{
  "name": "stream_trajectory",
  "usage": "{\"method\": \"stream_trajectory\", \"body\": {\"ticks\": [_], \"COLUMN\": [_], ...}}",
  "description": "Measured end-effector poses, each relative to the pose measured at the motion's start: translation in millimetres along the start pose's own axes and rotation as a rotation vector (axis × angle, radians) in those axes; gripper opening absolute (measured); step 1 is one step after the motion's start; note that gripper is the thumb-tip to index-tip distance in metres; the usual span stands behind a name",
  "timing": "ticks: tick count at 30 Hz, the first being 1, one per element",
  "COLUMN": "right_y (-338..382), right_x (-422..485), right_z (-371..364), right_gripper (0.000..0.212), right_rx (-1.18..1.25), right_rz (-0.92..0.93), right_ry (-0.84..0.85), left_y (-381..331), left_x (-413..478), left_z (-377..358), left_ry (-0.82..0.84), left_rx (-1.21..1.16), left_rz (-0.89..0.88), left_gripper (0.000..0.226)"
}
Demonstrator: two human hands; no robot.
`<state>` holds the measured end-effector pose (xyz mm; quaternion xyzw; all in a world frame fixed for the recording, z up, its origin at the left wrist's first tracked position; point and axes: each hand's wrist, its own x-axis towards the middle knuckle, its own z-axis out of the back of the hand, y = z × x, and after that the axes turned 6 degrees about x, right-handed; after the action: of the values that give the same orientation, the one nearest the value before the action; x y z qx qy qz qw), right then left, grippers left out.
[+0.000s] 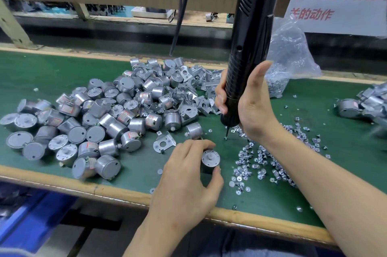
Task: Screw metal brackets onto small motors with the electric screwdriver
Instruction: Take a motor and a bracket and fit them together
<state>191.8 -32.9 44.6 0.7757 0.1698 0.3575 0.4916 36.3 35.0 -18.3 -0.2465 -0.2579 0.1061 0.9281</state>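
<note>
My left hand (188, 175) grips a small silver motor (210, 161) that stands upright on the green mat, shaft end up. My right hand (249, 105) holds the black electric screwdriver (249, 47) upright; its bit (226, 134) points down at the mat, with a screw at its tip, just right of the motor. A loose metal bracket (164, 142) lies flat to the left of my left hand. Loose screws (261, 164) are scattered under my right forearm.
A large heap of motors (94, 122) covers the left of the green mat (52, 74), with a pile of brackets (188, 89) behind. A clear bag of screws (287, 61) stands at the back right. More assembled parts (364, 103) lie at the far right. Cables (180, 15) hang overhead.
</note>
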Motion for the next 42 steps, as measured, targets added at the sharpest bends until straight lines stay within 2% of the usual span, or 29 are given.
{"method": "stream_trajectory", "body": {"ticks": [30, 34, 37, 40, 42], "right_y": [-5, -5, -5, -5, -5], "right_x": [-1, -2, -3, -3, -3], "right_z": [-2, -2, -2, -2, -2], "right_gripper": [0.074, 0.074, 0.072, 0.073, 0.072], "right_rx": [0.036, 0.055, 0.048, 0.037, 0.030], "right_rz": [-0.042, -0.043, -0.034, -0.032, -0.032], "right_ry": [0.012, 0.009, 0.009, 0.005, 0.005], "left_y": [-1, -2, -2, 6, 16], "left_x": [0, 1, 1, 0, 0], "left_z": [2, 1, 4, 13, 21], "left_ry": [0.001, -0.078, -0.221, -0.337, -0.348], "left_rx": [-0.023, -0.028, -0.013, 0.103, 0.217], "left_rz": [0.027, 0.087, 0.174, 0.222, 0.264], "left_gripper": [0.033, 0.028, 0.026, 0.024, 0.025]}}
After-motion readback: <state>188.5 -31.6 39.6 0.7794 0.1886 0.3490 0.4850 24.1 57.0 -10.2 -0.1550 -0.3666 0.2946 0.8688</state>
